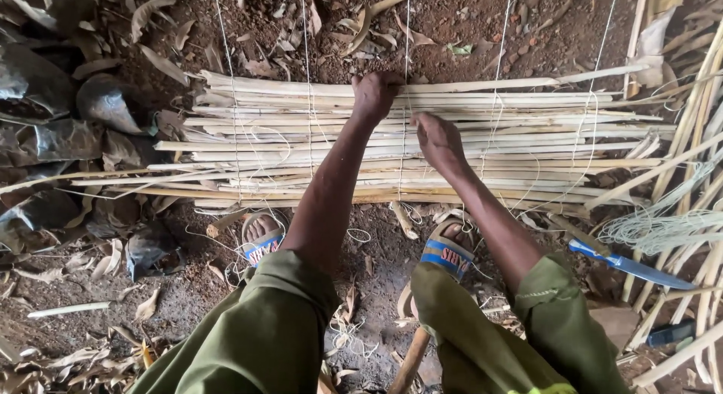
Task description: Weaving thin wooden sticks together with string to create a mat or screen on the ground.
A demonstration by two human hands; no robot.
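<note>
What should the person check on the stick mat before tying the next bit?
1. Left hand pressing on the far sticks: ok.
2. Right hand at the middle string: ok.
3. String pinched in the right fingers: cannot tell.
4. Mat sticks lying side by side: ok, though the ends are uneven.
5. Blue-handled knife lying clear of both hands: ok.
6. Loose string bundle within reach on the right: ok, probably.
</note>
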